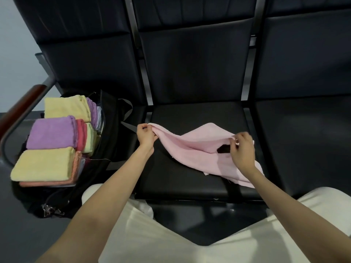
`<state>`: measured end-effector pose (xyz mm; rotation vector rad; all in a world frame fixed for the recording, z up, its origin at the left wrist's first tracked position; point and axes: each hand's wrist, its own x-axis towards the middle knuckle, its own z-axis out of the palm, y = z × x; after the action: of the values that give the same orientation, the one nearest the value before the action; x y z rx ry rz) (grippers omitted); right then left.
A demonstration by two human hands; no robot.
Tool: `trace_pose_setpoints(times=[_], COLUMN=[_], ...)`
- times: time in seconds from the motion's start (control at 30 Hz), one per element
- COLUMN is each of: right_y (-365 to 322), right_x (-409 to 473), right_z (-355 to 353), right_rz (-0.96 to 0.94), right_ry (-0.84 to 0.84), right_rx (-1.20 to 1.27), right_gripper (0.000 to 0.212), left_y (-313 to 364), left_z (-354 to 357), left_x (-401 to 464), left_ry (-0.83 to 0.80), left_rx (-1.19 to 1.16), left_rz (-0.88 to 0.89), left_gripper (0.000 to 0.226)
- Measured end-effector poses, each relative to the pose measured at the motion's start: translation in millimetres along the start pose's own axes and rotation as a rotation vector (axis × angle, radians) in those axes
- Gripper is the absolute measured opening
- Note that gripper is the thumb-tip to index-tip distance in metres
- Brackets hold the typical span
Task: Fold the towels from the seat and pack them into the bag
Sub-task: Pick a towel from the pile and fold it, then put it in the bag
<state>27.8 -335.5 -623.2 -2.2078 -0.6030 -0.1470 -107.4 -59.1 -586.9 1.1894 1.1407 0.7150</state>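
Observation:
A pale pink towel point(197, 147) lies rumpled and half lifted over the middle black seat point(190, 118). My left hand point(145, 136) pinches its left corner above the seat's left edge. My right hand point(242, 149) pinches the towel's right edge, with the lower part of the cloth trailing under my wrist. On the left seat stands an open black bag point(112, 133) holding several folded towels: a yellow one point(66, 108) at the back, a purple one point(52, 132) in the middle and another yellow one point(42, 165) in front, with red, green and orange ones tucked beside them.
A wooden-topped armrest point(20, 111) borders the bag's seat on the left. A third black seat point(303, 137) stands to the right. Black backrests point(195, 63) rise behind. My knees in light trousers point(171, 236) sit close to the middle seat's front edge.

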Motion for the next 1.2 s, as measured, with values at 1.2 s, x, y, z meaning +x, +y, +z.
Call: trace_pose_setpoints(times=[1.2], right_y=[-33.3], right_x=[-55.3], right_z=[43.3], right_rz=[-0.346], right_ry=[-0.804], right_rx=[-0.706], right_gripper=[0.022], left_y=[-1.3], left_z=[-18.7], left_x=[-8.8], left_ry=[-0.130], left_rx=[0.044], left_rz=[-0.036], left_gripper=[0.011])
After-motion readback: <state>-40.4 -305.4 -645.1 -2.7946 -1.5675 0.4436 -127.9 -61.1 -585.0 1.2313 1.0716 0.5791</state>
